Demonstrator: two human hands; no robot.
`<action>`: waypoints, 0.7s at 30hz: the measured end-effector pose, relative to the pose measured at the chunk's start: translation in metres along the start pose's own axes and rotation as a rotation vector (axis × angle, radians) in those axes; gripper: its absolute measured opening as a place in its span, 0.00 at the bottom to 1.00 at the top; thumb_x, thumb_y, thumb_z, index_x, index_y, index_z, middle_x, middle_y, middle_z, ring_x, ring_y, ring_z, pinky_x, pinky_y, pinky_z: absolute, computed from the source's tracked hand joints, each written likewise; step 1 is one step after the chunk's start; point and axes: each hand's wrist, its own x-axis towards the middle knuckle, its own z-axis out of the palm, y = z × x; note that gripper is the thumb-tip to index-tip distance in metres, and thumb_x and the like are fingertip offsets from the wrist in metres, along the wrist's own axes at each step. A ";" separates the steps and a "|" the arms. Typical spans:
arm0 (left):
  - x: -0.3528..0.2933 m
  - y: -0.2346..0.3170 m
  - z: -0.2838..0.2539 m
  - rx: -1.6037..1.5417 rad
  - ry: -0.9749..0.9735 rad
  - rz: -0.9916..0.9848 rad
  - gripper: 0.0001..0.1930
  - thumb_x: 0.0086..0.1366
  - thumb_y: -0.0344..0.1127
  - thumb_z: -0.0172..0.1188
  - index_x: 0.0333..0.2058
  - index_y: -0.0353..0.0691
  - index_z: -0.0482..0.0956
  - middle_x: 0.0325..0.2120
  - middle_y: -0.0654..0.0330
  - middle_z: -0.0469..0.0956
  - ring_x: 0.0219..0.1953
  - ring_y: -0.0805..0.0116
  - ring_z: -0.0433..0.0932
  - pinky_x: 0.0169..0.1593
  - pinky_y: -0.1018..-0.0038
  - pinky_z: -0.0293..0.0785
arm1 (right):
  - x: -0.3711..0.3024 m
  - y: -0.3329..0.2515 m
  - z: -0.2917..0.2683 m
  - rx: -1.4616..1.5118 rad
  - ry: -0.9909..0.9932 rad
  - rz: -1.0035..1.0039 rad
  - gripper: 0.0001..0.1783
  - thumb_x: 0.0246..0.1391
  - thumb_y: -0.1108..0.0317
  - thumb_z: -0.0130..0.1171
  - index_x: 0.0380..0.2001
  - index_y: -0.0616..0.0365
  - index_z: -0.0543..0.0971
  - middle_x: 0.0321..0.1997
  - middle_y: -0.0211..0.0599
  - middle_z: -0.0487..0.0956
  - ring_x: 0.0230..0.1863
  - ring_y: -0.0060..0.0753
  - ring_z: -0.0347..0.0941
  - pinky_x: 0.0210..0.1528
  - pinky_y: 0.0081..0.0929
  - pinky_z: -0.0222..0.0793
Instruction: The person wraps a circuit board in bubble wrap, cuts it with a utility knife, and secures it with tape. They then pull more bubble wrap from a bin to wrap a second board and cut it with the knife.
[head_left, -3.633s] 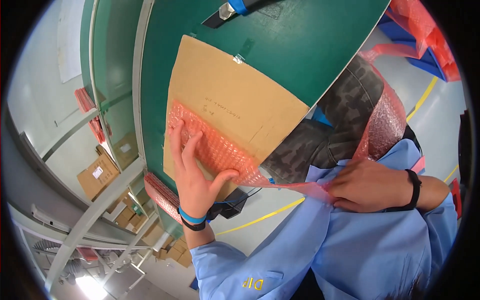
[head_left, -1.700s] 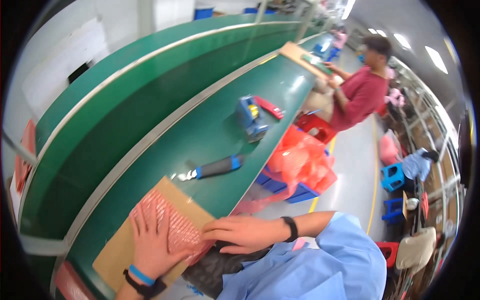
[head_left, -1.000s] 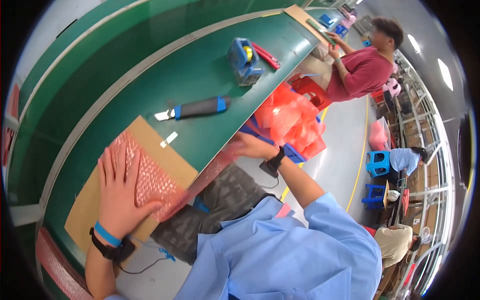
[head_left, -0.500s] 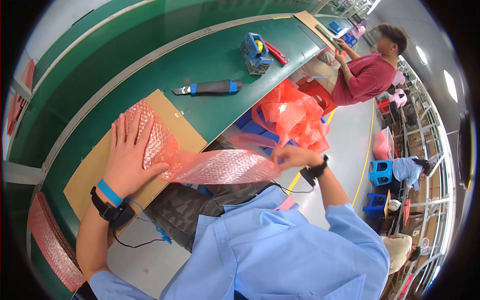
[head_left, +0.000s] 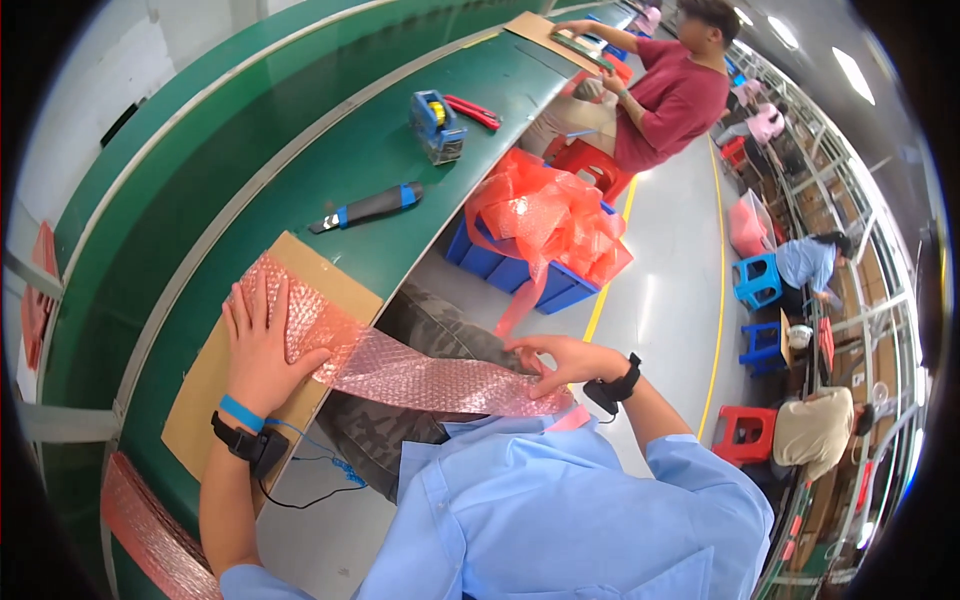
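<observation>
My left hand (head_left: pixel 262 352) lies flat and spread, palm down, on the near-left end of a strip of pink bubble wrap (head_left: pixel 400 365), pinning it to a sheet of brown cardboard (head_left: pixel 205 385) on the green desk (head_left: pixel 330 170). My right hand (head_left: pixel 565 358) is out to the right, off the desk edge, with its fingers pinching the other end of the strip above my lap. The wrap runs from the cardboard, over the desk edge, and hangs in the air between the two hands, sagging slightly and twisted along its length.

I judge the strip to be very light and limp. It has no stiffness of its own, so it keeps shape only while it is held at both ends. The film looks smooth and probably slides easily on the cardboard, which is why a flat palm suits it better than fingertips there. The bubbles would pop under a hard squeeze, so a light pinch at the edge seems the right hold on the free end.

Farther along the desk lie a black and blue utility knife (head_left: pixel 365 208) and a blue tape dispenser (head_left: pixel 436 124). A heap of red bubble wrap (head_left: pixel 545 215) sits in a blue crate (head_left: pixel 520 275) to the right, below the desk.
</observation>
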 end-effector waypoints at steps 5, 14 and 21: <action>0.002 -0.006 0.008 0.048 0.004 0.029 0.62 0.59 0.65 0.73 0.83 0.42 0.51 0.84 0.45 0.44 0.84 0.28 0.37 0.82 0.32 0.31 | -0.037 0.031 0.006 -0.092 -0.280 0.266 0.28 0.53 0.53 0.82 0.52 0.57 0.87 0.37 0.29 0.83 0.40 0.24 0.78 0.47 0.30 0.74; 0.023 0.010 -0.007 0.085 -0.062 0.014 0.64 0.59 0.68 0.72 0.83 0.42 0.50 0.84 0.45 0.44 0.83 0.27 0.37 0.81 0.30 0.31 | -0.133 0.099 -0.021 0.064 0.052 0.336 0.14 0.53 0.66 0.82 0.31 0.63 0.85 0.30 0.30 0.83 0.37 0.23 0.78 0.45 0.29 0.73; 0.031 0.028 -0.003 0.049 -0.013 0.005 0.65 0.59 0.76 0.69 0.82 0.40 0.52 0.84 0.42 0.44 0.83 0.23 0.37 0.80 0.28 0.31 | -0.208 0.195 -0.008 0.331 -0.162 0.652 0.13 0.61 0.66 0.75 0.46 0.62 0.91 0.43 0.32 0.91 0.48 0.26 0.84 0.59 0.29 0.78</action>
